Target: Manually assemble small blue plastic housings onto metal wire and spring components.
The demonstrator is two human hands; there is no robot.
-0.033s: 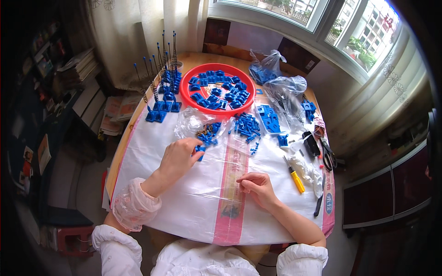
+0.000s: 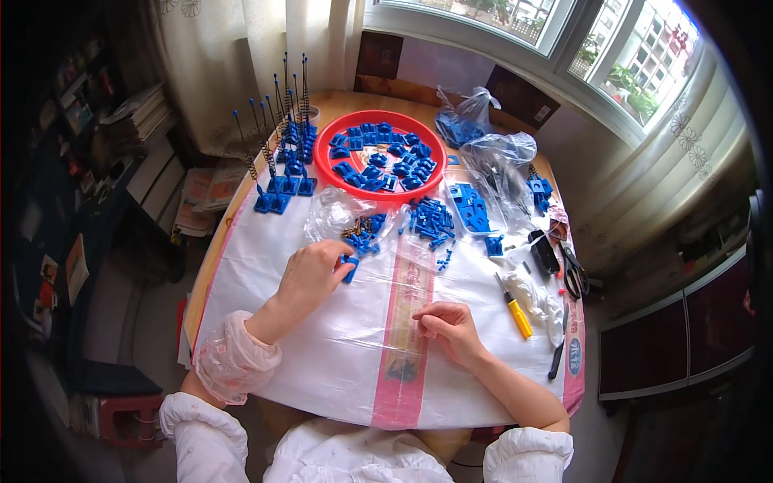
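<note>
Blue and small, a plastic piece [image 2: 350,270] sits pinched in the left hand [image 2: 312,272], ahead and left of the narrowly curled right hand [image 2: 452,328]; that hand's contents and the piece's long axis are unclear.

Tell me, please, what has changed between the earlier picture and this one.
Very little: the small blue plastic part at the fingertips of the left hand seems to have turned slightly, though which way is too fine to tell. Nothing was visibly picked up or let go. The right hand, the red basin and the yellow-handled screwdriver stayed as they were.
</note>
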